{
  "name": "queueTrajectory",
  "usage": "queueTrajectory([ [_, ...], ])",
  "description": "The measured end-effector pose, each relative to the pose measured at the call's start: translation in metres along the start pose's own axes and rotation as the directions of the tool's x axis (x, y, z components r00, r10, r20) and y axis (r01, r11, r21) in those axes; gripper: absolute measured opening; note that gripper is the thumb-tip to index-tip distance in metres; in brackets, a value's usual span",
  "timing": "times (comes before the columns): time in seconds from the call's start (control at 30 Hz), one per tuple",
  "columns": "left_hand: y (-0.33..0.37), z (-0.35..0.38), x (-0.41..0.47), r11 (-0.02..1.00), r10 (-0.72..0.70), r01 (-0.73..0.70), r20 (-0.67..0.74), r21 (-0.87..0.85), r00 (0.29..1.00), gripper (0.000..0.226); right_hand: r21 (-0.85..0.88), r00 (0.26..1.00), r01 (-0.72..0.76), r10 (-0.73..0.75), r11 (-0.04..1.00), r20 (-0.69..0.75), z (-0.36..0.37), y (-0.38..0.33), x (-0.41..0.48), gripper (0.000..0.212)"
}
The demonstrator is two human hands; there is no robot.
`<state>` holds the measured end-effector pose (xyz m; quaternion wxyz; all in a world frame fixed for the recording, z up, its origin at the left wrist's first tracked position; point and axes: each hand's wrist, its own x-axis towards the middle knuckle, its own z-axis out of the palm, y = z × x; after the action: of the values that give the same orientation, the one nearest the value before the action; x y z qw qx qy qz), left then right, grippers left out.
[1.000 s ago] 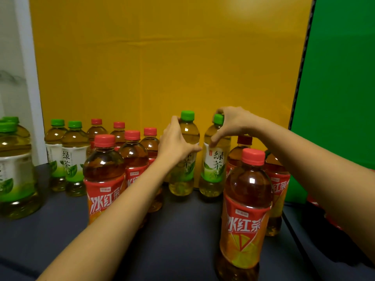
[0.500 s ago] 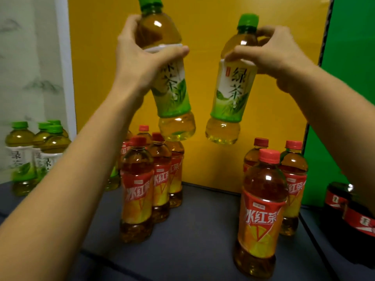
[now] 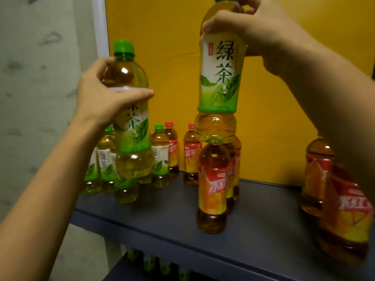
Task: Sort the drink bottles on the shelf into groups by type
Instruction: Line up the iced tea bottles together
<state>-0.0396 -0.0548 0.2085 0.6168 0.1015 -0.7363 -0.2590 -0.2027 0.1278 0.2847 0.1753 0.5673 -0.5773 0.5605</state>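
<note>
Green-capped clear plastic tea bottles point(image 3: 105, 163) stand at the left of the dark grey shelf point(image 3: 263, 230). The left hand point(image 3: 101, 98) grips one green tea bottle point(image 3: 132, 126) above them, and it should go down gently among its friends. The right hand point(image 3: 255, 31) grips a second green tea bottle point(image 3: 220, 78) over the red-labelled brown tea bottles point(image 3: 213, 189); it should move left without bumping them.

Staged shop-style display, likely a recording set: dark metal shelf point(image 3: 253, 230) stocked with green tea bottles point(image 3: 160, 157) and red iced tea bottles point(image 3: 213, 191), backed by yellow backdrop board point(image 3: 274, 98), beside grey patterned wall point(image 3: 40, 98).

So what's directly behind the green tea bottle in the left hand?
Behind that green tea bottle stands the green tea cluster on the shelf. The bottle and left hand cover most of it.
</note>
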Motion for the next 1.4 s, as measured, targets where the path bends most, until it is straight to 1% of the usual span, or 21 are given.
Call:
queueTrajectory([
  [0.07,-0.025,-0.016,-0.005,0.999,-0.030,0.030,0.010,0.031,1.000,0.084,0.005,1.000,-0.023,0.023,1.000,0.012,0.027,-0.006,-0.001,0.061],
  [0.13,-0.049,-0.029,-0.012,0.998,-0.046,0.045,0.014,0.047,0.999,0.079,-0.004,0.998,-0.061,0.061,0.998,0.024,0.053,-0.006,-0.005,0.065],
  [0.2,-0.071,-0.038,-0.018,0.997,-0.052,0.051,0.001,0.057,0.999,0.073,-0.030,0.995,-0.103,0.104,0.994,0.007,0.080,-0.002,-0.012,0.067],
  [0.3,-0.101,-0.044,-0.027,0.994,-0.080,0.082,-0.030,0.072,0.996,0.075,-0.154,0.990,-0.143,0.139,0.978,-0.035,0.118,0.010,-0.027,0.071],
  [0.37,-0.119,-0.045,-0.031,0.991,-0.092,0.096,-0.048,0.094,0.995,0.083,-0.226,0.988,-0.155,0.151,0.962,-0.034,0.142,0.020,-0.037,0.073],
  [0.43,-0.135,-0.046,-0.035,0.986,-0.100,0.106,-0.056,0.125,0.993,0.086,-0.273,0.984,-0.178,0.180,0.945,-0.021,0.163,0.033,-0.047,0.074],
  [0.53,-0.152,-0.045,-0.041,0.980,-0.096,0.107,-0.071,0.168,0.993,0.085,-0.323,0.974,-0.222,0.224,0.920,-0.032,0.188,0.052,-0.059,0.074],
  [0.63,-0.163,-0.043,-0.048,0.977,-0.086,0.101,-0.089,0.185,0.992,0.083,-0.278,0.959,-0.282,0.274,0.918,-0.067,0.207,0.070,-0.070,0.074],
  [0.73,-0.178,-0.043,-0.055,0.975,-0.093,0.107,-0.080,0.193,0.992,0.082,-0.261,0.946,-0.325,0.315,0.909,-0.083,0.222,0.084,-0.079,0.079],
  [0.8,-0.191,-0.044,-0.057,0.978,-0.102,0.114,-0.076,0.173,0.992,0.080,-0.245,0.939,-0.343,0.332,0.907,-0.084,0.233,0.090,-0.080,0.080],
  [0.87,-0.200,-0.043,-0.057,0.981,-0.136,0.148,-0.100,0.128,0.986,0.078,-0.211,0.938,-0.346,0.336,0.914,-0.083,0.245,0.096,-0.078,0.080],
  [1.03,-0.215,-0.036,-0.059,0.987,-0.152,0.155,-0.077,0.031,0.985,0.077,-0.133,0.931,-0.364,0.363,0.922,-0.028,0.271,0.107,-0.077,0.076],
  [1.1,-0.222,-0.036,-0.059,0.987,-0.157,0.159,-0.076,0.019,0.985,0.078,-0.088,0.927,-0.375,0.376,0.923,0.000,0.277,0.111,-0.078,0.077],
  [1.2,-0.229,-0.036,-0.057,0.986,-0.158,0.162,-0.081,0.042,0.984,0.079,-0.044,0.929,-0.370,0.370,0.928,0.012,0.283,0.114,-0.080,0.077],
  [1.27,-0.229,-0.035,-0.057,0.984,-0.162,0.167,-0.078,0.060,0.984,0.079,-0.058,0.930,-0.364,0.366,0.930,0.022,0.284,0.115,-0.080,0.078],
  [1.33,-0.225,-0.036,-0.058,0.978,-0.166,0.175,-0.087,0.112,0.982,0.080,-0.115,0.930,-0.358,0.365,0.927,0.048,0.282,0.115,-0.079,0.078],
  [1.4,-0.218,-0.037,-0.060,0.967,-0.094,0.119,-0.121,0.225,0.988,0.082,-0.197,0.927,-0.347,0.367,0.917,0.073,0.275,0.112,-0.077,0.079],
])
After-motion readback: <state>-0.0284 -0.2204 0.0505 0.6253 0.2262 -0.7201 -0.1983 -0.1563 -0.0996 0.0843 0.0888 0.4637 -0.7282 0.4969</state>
